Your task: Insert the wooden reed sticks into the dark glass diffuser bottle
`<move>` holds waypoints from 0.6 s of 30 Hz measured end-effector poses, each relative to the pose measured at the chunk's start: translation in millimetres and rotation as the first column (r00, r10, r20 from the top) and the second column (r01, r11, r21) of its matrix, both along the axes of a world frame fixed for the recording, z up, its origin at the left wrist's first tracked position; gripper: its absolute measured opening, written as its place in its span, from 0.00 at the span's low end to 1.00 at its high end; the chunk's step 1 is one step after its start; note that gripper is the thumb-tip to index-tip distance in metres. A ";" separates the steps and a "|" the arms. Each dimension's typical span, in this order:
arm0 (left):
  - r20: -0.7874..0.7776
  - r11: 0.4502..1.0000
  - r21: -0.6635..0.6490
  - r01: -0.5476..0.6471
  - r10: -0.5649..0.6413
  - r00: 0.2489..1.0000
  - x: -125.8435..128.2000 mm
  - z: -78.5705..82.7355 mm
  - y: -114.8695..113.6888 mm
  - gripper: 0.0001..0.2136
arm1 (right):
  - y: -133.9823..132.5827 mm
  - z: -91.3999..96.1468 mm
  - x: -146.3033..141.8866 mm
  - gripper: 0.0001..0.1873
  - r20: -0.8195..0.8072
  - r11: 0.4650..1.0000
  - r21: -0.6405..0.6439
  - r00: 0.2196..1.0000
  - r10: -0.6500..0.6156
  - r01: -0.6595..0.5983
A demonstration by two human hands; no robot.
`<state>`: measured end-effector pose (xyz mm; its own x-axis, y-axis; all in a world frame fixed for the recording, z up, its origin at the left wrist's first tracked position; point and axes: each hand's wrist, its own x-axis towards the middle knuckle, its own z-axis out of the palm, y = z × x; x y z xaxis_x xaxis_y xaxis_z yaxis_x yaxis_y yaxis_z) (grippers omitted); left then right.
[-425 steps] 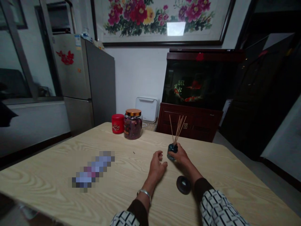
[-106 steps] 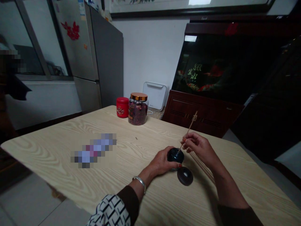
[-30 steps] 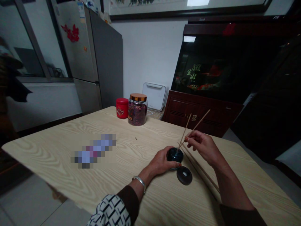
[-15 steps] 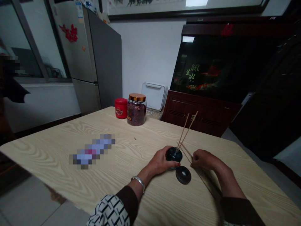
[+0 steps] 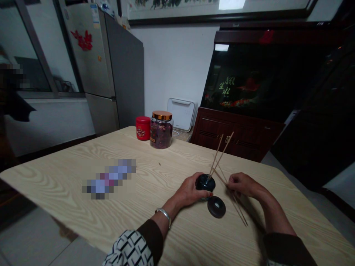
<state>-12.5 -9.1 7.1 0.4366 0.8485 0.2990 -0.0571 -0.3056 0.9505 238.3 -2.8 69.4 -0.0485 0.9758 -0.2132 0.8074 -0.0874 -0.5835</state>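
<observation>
You're in someone's home, in a lived-in room with household things all around. A fridge (image 5: 124, 74) with a red paper-cut (image 5: 81, 40) on its door stands by the window (image 5: 36, 55). A fish tank (image 5: 249, 79) sits on a wooden cabinet (image 5: 235, 144), below a framed flower painting (image 5: 172, 11). On your table (image 5: 55, 181) are a jar (image 5: 161, 133) of dried petals, a red tin (image 5: 142, 128) and a reed diffuser (image 5: 205, 183).
</observation>
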 end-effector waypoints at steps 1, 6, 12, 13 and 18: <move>-0.004 1.000 0.004 -0.005 0.005 1.000 0.1 -0.5 0.2 0.29 | -1.7 7.6 2.0 0.08 -0.092 0.998 0.054 0.996 -0.019 0.024; -0.011 1.000 0.012 -0.017 0.017 1.000 1.2 -3.6 1.8 0.28 | -14.7 47.7 -3.9 0.13 -0.581 0.837 0.438 0.814 -0.013 0.327; -0.032 0.999 0.027 -0.024 0.025 0.999 0.1 -1.5 1.8 0.28 | -24.3 64.2 -40.2 0.10 -0.739 0.620 0.617 0.628 0.243 0.485; -0.035 0.999 0.028 -0.025 0.026 0.999 -0.1 -1.1 1.6 0.28 | -24.2 63.1 -46.0 0.10 -0.733 0.617 0.627 0.628 0.262 0.475; -0.031 0.999 0.026 -0.033 0.034 0.999 0.3 -1.2 1.2 0.28 | -18.8 50.5 -64.2 0.11 -0.706 0.651 0.629 0.663 0.249 0.424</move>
